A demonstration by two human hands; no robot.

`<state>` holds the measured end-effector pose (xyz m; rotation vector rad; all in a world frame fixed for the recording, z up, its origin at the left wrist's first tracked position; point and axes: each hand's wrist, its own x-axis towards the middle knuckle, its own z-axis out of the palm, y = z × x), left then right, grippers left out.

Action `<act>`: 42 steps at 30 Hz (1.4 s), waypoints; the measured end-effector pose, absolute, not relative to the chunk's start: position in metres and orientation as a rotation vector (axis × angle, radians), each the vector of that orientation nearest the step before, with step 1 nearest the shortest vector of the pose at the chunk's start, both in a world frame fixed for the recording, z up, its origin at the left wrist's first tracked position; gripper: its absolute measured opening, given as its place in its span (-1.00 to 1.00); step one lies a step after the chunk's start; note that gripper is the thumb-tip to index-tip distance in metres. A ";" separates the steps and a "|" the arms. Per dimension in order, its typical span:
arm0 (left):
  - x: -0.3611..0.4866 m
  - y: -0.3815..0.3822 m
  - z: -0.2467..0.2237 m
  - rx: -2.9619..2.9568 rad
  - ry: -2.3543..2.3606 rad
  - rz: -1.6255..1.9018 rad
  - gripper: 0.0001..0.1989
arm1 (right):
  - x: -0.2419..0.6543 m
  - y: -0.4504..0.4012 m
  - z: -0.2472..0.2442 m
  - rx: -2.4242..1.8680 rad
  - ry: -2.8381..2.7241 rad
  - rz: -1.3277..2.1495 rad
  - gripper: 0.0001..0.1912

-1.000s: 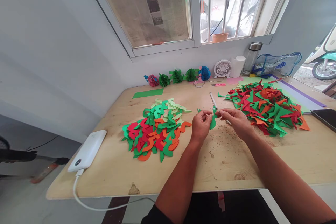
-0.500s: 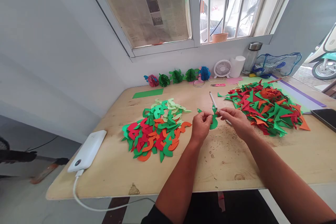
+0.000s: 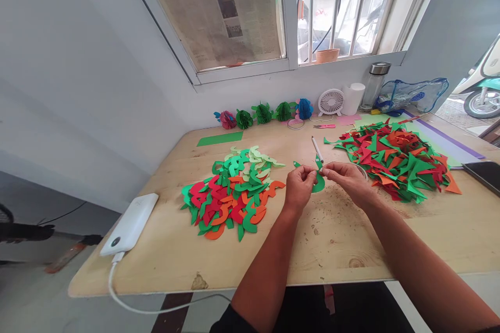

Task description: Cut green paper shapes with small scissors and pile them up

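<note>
A curved green paper cutout [image 3: 319, 184] is pinched between the fingertips of my left hand [image 3: 300, 187]. My right hand [image 3: 346, 177] has its thumb and finger closed on the same cutout's right edge, and the fingertips of both hands almost meet. Just beyond them is a thin white pencil-like stick [image 3: 317, 150], its near end by the paper. A pale curved rim [image 3: 361, 170] shows partly beside my right hand; the rest is hidden. To the left lies a heap of curved paper cutouts [image 3: 234, 192] in green, red and orange.
Paper scraps [image 3: 402, 158] are piled on the right, near a dark phone [image 3: 484, 174]. Along the wall stand several folded-paper figures [image 3: 263, 113], a small white fan [image 3: 331, 102] and a glass bottle [image 3: 375, 86]. A white power bank [image 3: 130, 223] with a cable lies front left.
My right hand has shifted slightly left, bringing its fingertips onto the green cutout. The pale rim now shows farther right, above the hand. My left hand stays in place.
</note>
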<state>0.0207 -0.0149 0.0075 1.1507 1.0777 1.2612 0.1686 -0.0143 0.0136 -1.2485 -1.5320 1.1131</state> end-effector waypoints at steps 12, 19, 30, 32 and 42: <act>0.021 -0.015 0.009 1.092 1.042 1.224 -0.87 | 0.168 -0.015 0.014 -1.251 -1.510 1.124 -0.65; 0.021 -0.014 0.010 1.077 1.051 1.226 -0.86 | 0.168 -0.015 0.015 -1.255 -1.530 1.105 -0.64; 0.019 -0.015 0.013 1.082 1.064 1.210 -0.82 | 0.169 -0.014 0.013 -1.255 -1.526 1.105 -0.64; 0.019 -0.015 0.012 1.095 1.069 1.206 -0.81 | 0.169 -0.014 0.012 -1.257 -1.513 1.107 -0.66; 0.018 -0.016 0.013 1.083 1.084 1.208 -0.80 | 0.170 -0.014 0.011 -1.269 -1.513 1.087 -0.64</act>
